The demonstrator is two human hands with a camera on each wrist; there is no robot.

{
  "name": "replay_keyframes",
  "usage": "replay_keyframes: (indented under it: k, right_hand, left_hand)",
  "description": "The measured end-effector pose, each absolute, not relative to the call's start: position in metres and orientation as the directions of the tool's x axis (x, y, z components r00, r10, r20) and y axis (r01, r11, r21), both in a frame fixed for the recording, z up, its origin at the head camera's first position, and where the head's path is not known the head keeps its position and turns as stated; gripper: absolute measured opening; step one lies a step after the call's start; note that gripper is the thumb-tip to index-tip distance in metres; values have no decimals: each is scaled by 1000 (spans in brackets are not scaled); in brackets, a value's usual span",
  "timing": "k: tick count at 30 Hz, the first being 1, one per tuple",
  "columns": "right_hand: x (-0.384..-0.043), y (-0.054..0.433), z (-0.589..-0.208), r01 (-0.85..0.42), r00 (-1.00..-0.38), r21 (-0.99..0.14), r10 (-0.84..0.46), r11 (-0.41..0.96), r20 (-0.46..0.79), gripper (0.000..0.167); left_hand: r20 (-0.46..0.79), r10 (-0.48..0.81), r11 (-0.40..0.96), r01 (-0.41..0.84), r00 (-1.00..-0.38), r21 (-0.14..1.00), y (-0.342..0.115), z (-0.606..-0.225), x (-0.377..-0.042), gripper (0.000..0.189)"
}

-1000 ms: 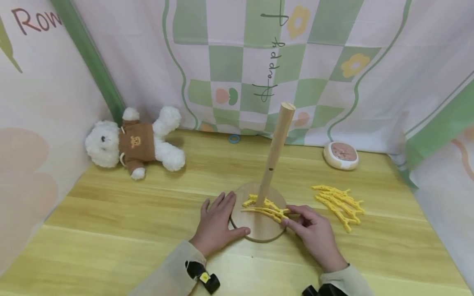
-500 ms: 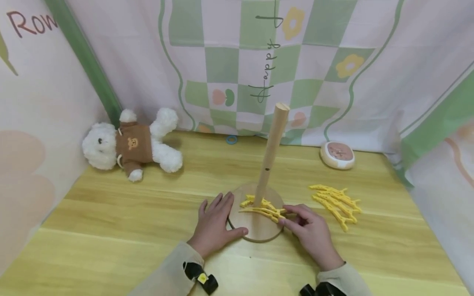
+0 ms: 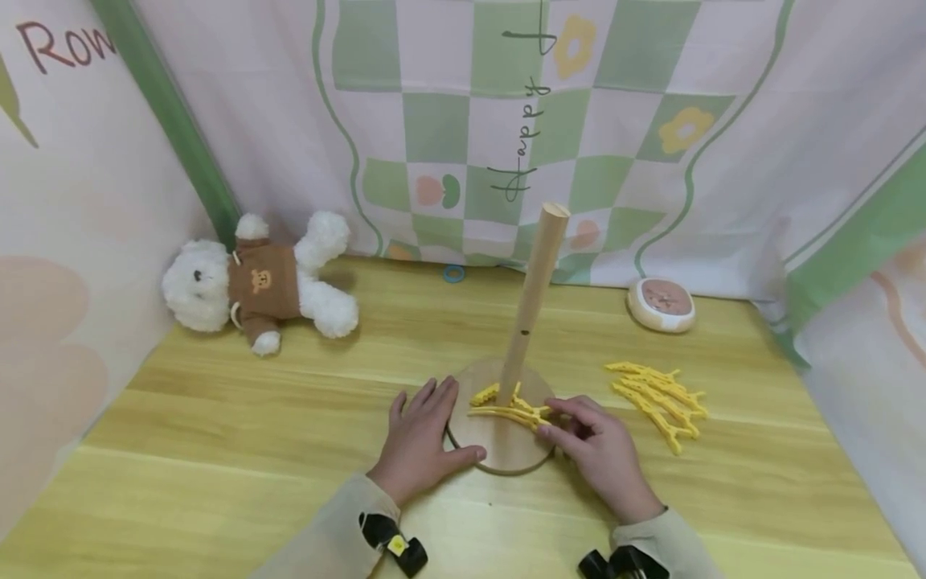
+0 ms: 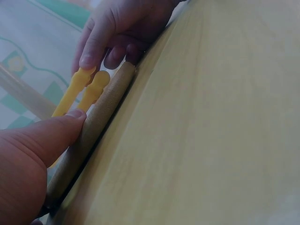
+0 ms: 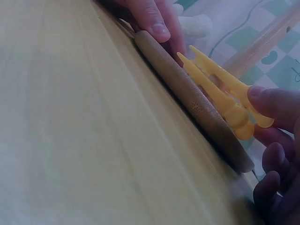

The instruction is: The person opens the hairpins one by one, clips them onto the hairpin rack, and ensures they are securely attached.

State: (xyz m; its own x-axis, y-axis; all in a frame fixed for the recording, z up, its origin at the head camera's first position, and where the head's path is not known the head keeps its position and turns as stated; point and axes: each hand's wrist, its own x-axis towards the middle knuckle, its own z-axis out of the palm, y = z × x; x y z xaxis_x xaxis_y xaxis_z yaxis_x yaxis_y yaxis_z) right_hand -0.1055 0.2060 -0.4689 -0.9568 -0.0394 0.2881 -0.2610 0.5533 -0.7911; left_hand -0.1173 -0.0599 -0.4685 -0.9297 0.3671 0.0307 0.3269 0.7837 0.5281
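Note:
A round wooden base [image 3: 506, 454] carries an upright wooden pole [image 3: 537, 297] with a small dark hole in its side. My left hand [image 3: 419, 442] rests at the base's left edge, fingers straight and spread, thumb on the rim. With thumb and index finger, my right hand [image 3: 596, 450] pinches the forked end of a long, curved yellow plastic piece [image 3: 506, 412] in front of the pole. Behind it, around the pole's foot, lies more yellow plastic [image 3: 483, 395], partly hidden. From the right wrist, a yellow piece [image 5: 220, 79] shows under my thumb, close above the base.
Several yellow forked pieces [image 3: 658, 398] lie to the right of the base. A white plush toy [image 3: 264, 277] in a brown top lies at the back left. A blue ring [image 3: 453, 274] and a small pink-and-white device [image 3: 661, 305] sit near the curtain [image 3: 506, 129].
My right hand has shifted slightly left with the yellow forked piece, and the yellow plastic behind it has turned at the pole's foot. My left hand stays on the base.

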Motion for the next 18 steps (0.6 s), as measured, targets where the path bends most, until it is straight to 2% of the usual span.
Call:
replay_keyframes:
  k: [18]
  right_hand:
    - [-108,204,-469,-274,-955,-791,-54,547,293,30]
  left_hand:
    - [38,365,785,329,-930,525,-59,-471,-118,104]
